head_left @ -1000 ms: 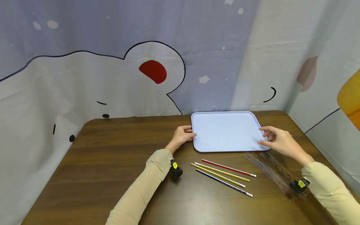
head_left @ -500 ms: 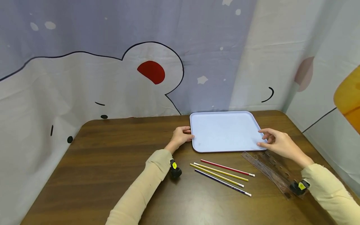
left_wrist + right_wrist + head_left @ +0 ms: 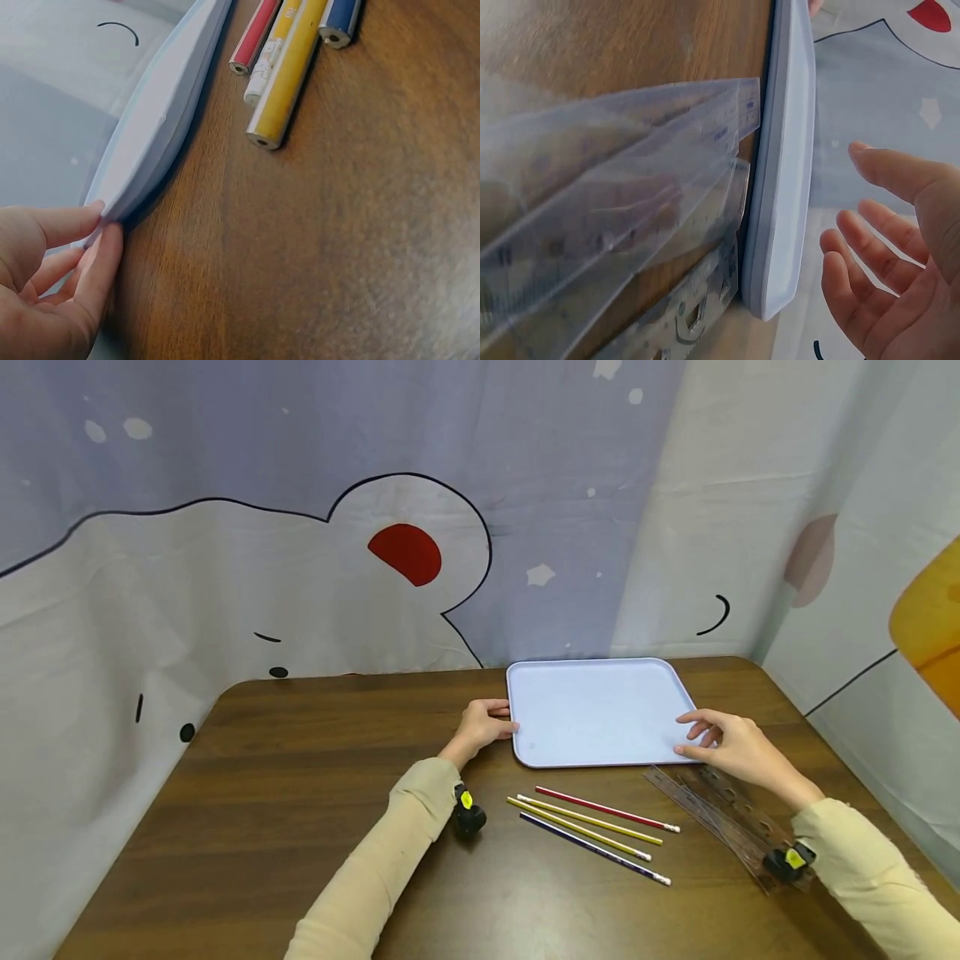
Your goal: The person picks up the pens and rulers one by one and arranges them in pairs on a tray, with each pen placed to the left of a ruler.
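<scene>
A pale lavender tray lies at the back right of the table. At its left rim, my left hand pinches the edge between thumb and fingers; the left wrist view shows the fingertips right at the tray's rim. My right hand hovers over the tray's right front corner with fingers loosely bent. In the right wrist view that hand holds nothing and is apart from the tray. Clear plastic rulers lie overlapping below the right hand, their ends close to the tray's front edge.
In front of the tray, a red pencil, two yellow pencils and a dark blue pencil lie side by side at a slant. The brown wooden table meets a printed curtain behind and at the right.
My right hand has left the tray's right rim and moved slightly left and toward me, over the corner. My left hand keeps its hold; tray and pencils stay put.
</scene>
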`<state>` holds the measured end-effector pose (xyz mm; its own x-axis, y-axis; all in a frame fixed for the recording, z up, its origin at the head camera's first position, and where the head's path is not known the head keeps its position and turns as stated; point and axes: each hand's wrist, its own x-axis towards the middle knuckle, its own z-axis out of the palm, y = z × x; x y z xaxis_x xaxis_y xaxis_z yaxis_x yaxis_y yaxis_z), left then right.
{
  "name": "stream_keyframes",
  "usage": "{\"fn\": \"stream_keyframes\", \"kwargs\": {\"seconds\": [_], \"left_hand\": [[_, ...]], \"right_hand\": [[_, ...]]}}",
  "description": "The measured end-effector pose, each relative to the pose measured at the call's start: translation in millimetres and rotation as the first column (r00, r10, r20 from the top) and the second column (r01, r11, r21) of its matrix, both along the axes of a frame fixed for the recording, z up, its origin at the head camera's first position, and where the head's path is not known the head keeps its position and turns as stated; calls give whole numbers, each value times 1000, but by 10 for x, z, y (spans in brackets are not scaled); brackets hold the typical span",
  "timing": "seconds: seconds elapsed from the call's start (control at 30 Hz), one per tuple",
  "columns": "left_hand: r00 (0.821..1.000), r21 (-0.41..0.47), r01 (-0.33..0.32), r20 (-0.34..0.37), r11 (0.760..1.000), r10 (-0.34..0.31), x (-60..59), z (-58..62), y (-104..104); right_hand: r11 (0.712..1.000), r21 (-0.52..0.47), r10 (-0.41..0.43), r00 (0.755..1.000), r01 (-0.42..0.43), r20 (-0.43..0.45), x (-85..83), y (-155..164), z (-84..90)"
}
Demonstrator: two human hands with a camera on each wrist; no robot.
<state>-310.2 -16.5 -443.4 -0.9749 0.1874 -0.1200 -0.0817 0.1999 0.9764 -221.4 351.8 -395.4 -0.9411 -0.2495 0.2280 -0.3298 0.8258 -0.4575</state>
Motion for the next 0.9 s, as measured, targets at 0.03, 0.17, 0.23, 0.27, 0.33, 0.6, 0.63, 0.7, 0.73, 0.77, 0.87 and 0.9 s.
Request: {"fn": "stream_keyframes", "kwargs": {"seconds": [0.03, 0.17, 0.23, 0.27, 0.33, 0.6, 0.63, 0.7, 0.73, 0.77, 0.87, 0.9], "left_hand": [[1000, 1, 0, 0, 1000, 0, -3, -5, 1], [1000, 18, -10, 7, 1000, 10, -13, -26, 12], [1000, 25, -18, 5, 1000, 18, -15, -41, 17], [1000, 28, -22, 5, 999, 22, -16, -48, 20], [1000, 30, -29, 6, 999, 29, -16, -58, 23], [998, 5, -59, 4, 998, 59, 16, -21, 45], [998, 2, -63, 3, 998, 63, 23, -13, 48], [998, -8, -69, -3, 998, 69, 33, 0, 53], [997, -13, -73, -4, 997, 73, 36, 7, 55], [997, -22, -77, -8, 997, 77, 37, 11, 58], [996, -43, -88, -15, 995, 87, 32, 22, 62], [996, -48, -90, -15, 995, 89, 28, 24, 64]], "right_hand": [[1000, -5, 3, 1000, -3, 9, 1, -9, 2], [1000, -19, 24, 999, -23, 21, 4, -47, -2], [999, -23, 37, 999, -37, 11, 5, -63, -7], [999, -26, 44, 999, -43, 5, 6, -70, -11], [998, -35, 55, 998, -55, -1, 11, -85, -12], [997, -45, 59, 997, -57, 45, 76, -150, 20], [997, -47, 62, 997, -59, 50, 83, -160, 22], [996, -54, 71, 996, -68, 57, 92, -181, 23], [996, -58, 74, 995, -71, 61, 94, -191, 23], [995, -61, 79, 995, -75, 63, 95, -201, 24], [993, -77, 92, 994, -87, 60, 94, -225, 24], [992, -83, 96, 994, -91, 58, 95, -232, 22]]}}
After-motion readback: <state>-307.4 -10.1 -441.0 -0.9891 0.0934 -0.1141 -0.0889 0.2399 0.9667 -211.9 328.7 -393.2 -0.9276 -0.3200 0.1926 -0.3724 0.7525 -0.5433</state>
